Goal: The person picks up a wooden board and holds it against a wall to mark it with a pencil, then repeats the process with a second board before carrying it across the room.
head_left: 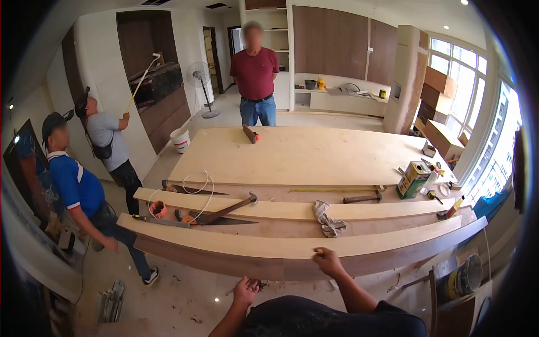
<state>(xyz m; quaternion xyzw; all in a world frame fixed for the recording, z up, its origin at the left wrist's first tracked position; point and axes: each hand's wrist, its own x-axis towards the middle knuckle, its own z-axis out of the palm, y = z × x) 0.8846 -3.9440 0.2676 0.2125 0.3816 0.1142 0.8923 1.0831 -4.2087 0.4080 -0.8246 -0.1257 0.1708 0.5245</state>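
Observation:
My right hand (pixel 327 261) is closed at the near edge of a pale wooden strip (pixel 252 244), fingers pinched around something too small to make out. Lower and to the left, my left hand (pixel 246 289) is curled palm-up just off the brown front face (pixel 213 263) of the workbench. Small dark bits show at its fingers, but I cannot make out what they are. Beyond the strip lie a crumpled cloth (pixel 328 220), a claw hammer (pixel 227 210) and a handsaw (pixel 233 221). A second pale strip (pixel 286 208) runs behind them.
A large pale panel (pixel 292 157) covers the far part, with a plane-like tool (pixel 249 133) on it. A second hammer (pixel 362 198) and a green can (pixel 414 180) sit right. People stand at left (pixel 78 174), (pixel 109 137) and beyond the panel (pixel 254 76). A bucket (pixel 465 278) stands lower right.

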